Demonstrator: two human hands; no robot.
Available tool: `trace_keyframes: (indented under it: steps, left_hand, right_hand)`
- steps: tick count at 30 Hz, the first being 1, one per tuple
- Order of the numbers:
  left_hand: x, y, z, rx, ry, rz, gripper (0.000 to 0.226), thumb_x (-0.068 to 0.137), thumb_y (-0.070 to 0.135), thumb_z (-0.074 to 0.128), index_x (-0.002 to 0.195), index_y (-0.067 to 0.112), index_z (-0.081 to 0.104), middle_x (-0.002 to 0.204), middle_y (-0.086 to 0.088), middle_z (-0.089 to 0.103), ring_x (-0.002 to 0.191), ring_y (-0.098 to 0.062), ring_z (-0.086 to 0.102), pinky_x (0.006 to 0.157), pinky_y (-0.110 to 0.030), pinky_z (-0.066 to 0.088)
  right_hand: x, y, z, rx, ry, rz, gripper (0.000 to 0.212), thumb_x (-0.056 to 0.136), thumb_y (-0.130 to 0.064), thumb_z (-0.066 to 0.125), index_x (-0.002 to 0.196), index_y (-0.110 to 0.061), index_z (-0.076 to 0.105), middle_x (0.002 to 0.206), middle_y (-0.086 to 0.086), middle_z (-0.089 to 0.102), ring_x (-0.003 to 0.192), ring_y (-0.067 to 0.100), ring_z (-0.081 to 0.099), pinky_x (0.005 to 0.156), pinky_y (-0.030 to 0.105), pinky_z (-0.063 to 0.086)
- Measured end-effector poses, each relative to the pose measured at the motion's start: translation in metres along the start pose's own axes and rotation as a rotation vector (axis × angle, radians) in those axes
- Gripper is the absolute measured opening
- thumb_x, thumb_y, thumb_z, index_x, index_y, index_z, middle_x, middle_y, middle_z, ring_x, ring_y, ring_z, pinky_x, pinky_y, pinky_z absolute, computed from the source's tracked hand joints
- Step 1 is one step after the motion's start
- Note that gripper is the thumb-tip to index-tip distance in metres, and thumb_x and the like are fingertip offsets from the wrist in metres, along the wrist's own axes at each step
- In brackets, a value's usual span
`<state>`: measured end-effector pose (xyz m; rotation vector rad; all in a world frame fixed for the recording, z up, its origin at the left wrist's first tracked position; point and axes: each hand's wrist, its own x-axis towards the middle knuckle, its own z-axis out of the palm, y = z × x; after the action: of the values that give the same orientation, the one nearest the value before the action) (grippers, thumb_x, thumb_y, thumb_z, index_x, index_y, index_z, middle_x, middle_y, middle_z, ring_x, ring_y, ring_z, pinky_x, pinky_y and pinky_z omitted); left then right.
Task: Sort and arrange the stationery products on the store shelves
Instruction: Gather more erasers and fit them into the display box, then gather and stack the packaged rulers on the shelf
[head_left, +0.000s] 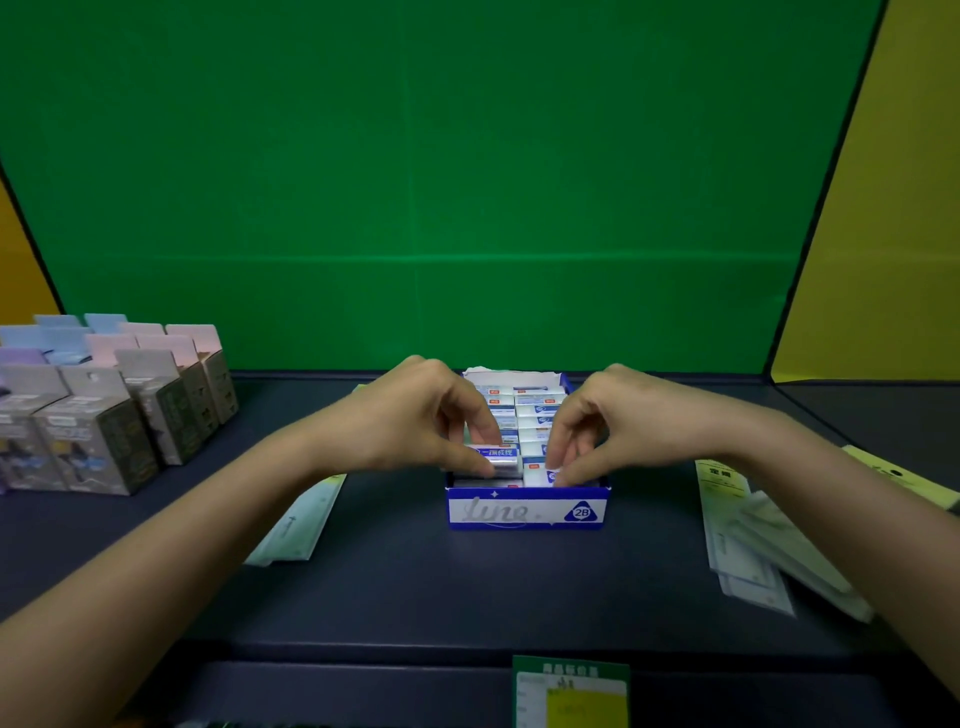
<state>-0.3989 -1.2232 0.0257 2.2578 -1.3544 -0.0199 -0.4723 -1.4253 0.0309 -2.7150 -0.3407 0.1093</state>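
Head view: the eraser box (527, 512), blue and white, stands open on the dark shelf (415, 582). It is filled with two rows of small erasers, and both hands work at its front end.

The risk, as I judge it, is in the tight packing. If the left eraser (500, 460) is pushed down at an angle, it may jam on its neighbours or lift them out of the row. A strong push could also slide the light box backwards.

The left hand (415, 415) has its fingers curled, and thumb and forefinger pinch the left eraser, which sits a little higher than the row. The right hand (618, 421) is also curled, and its fingertips (555, 462) pinch the right eraser (537, 475) at the front.

Left of the box stand grey cartons (104, 415). Flat packets (753, 530) lie to the right of the box.
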Motion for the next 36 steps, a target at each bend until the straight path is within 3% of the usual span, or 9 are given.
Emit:
trace_keyframes:
  steps: [5, 13, 17, 22, 26, 29, 33, 36]
  left_hand:
    - [0.003, 0.003, 0.006, 0.039, -0.008, -0.002, 0.022, 0.067, 0.027, 0.081, 0.083, 0.013, 0.075, 0.077, -0.003, 0.073, 0.067, -0.018, 0.062, 0.066, -0.031, 0.050]
    - [0.002, -0.001, 0.016, 0.105, -0.023, -0.010, 0.015, 0.071, 0.029, 0.077, 0.081, 0.018, 0.076, 0.079, -0.004, 0.074, 0.070, -0.019, 0.064, 0.066, -0.024, 0.045]
    - [-0.001, -0.002, 0.014, 0.037, -0.066, 0.023, 0.019, 0.080, 0.029, 0.068, 0.082, 0.011, 0.076, 0.086, -0.003, 0.072, 0.077, -0.017, 0.065, 0.073, -0.031, 0.047]
    - [-0.002, -0.004, 0.014, 0.041, -0.096, 0.045, 0.030, 0.087, 0.033, 0.060, 0.079, 0.008, 0.075, 0.090, -0.002, 0.069, 0.083, -0.014, 0.063, 0.078, -0.030, 0.046]
    - [0.006, 0.005, 0.016, 0.116, 0.020, 0.093, 0.034, 0.083, 0.042, 0.055, 0.083, 0.015, 0.074, 0.089, 0.003, 0.068, 0.082, -0.006, 0.058, 0.072, -0.017, 0.044]
    - [0.013, 0.023, 0.024, 0.089, 0.095, 0.164, 0.032, 0.082, 0.039, 0.052, 0.088, 0.017, 0.073, 0.088, 0.006, 0.068, 0.080, -0.008, 0.058, 0.071, -0.021, 0.046]
    - [0.026, 0.058, 0.047, 0.055, 0.126, 0.228, 0.020, 0.087, 0.033, 0.057, 0.093, 0.020, 0.072, 0.085, 0.009, 0.066, 0.078, -0.006, 0.056, 0.064, -0.009, 0.042]
    - [0.042, 0.081, 0.071, 0.065, 0.126, 0.225, 0.023, 0.086, 0.037, 0.054, 0.094, 0.023, 0.070, 0.086, 0.007, 0.066, 0.074, -0.008, 0.057, 0.066, -0.016, 0.044]
  right_hand:
    - [-0.007, 0.005, -0.005, 0.025, 0.101, -0.012, 0.017, 0.077, -0.029, 0.072, 0.091, -0.020, 0.073, 0.086, -0.005, 0.074, 0.069, -0.001, 0.061, 0.063, 0.007, 0.045]
    - [-0.018, 0.013, -0.007, 0.051, 0.176, -0.001, 0.015, 0.079, -0.028, 0.071, 0.091, -0.022, 0.073, 0.086, -0.004, 0.073, 0.079, 0.008, 0.063, 0.074, 0.019, 0.050]
    - [-0.023, 0.016, -0.010, 0.045, 0.200, 0.004, 0.016, 0.078, -0.030, 0.070, 0.092, -0.022, 0.073, 0.086, -0.005, 0.073, 0.080, 0.007, 0.064, 0.075, 0.020, 0.051]
    - [-0.030, 0.021, -0.013, 0.019, 0.222, 0.032, 0.016, 0.080, -0.033, 0.067, 0.093, -0.025, 0.073, 0.087, -0.010, 0.072, 0.082, 0.004, 0.063, 0.076, 0.019, 0.051]
    - [-0.043, 0.028, -0.022, -0.016, 0.288, 0.078, 0.010, 0.084, -0.031, 0.062, 0.089, -0.032, 0.070, 0.085, -0.018, 0.070, 0.082, -0.002, 0.062, 0.072, 0.009, 0.047]
    - [-0.064, 0.042, -0.028, -0.031, 0.387, 0.135, 0.011, 0.085, -0.030, 0.061, 0.091, -0.032, 0.070, 0.083, -0.022, 0.066, 0.079, -0.008, 0.061, 0.068, 0.002, 0.044]
    - [-0.105, 0.069, -0.039, -0.043, 0.393, 0.200, 0.013, 0.087, -0.025, 0.060, 0.091, -0.031, 0.071, 0.084, -0.018, 0.070, 0.080, -0.012, 0.061, 0.065, 0.004, 0.044]
    - [-0.136, 0.096, -0.050, -0.067, 0.362, 0.259, 0.012, 0.087, -0.025, 0.060, 0.088, -0.032, 0.070, 0.082, -0.017, 0.071, 0.078, -0.015, 0.060, 0.063, 0.004, 0.044]
